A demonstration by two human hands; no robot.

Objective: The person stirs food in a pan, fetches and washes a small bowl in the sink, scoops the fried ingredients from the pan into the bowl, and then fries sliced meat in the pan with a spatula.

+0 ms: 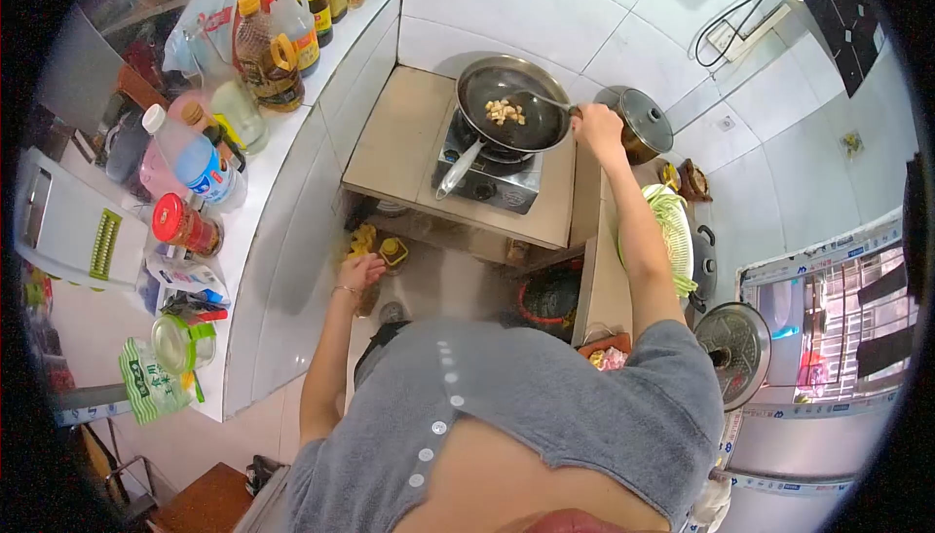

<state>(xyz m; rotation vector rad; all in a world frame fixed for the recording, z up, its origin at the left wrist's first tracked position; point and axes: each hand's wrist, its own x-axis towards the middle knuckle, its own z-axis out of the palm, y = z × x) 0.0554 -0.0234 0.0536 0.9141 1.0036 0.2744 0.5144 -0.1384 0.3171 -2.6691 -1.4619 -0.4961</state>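
Observation:
A dark frying pan (477,95) sits on a gas stove (487,186), its grey handle (460,169) pointing toward me. Pale chopped pieces of food (505,112) lie together in the middle of the pan. At the pan's right rim, my right hand (597,130) is closed around the handle of a metal spatula (542,98), whose head reaches toward the food. My left hand (363,270) hangs low on the left, away from the pan, fingers apart and holding nothing. Just behind it, near the floor, are a yellow item (363,238) and a yellow-capped bottle (393,252).
A lidded pot (645,126) stands right of the stove. Sliced green vegetables (668,226) fill a white basket beside my right forearm. On the left ledge are an oil bottle (269,60), a red-lidded jar (187,225) and a glass container (181,343). A round metal lid (732,356) is at right.

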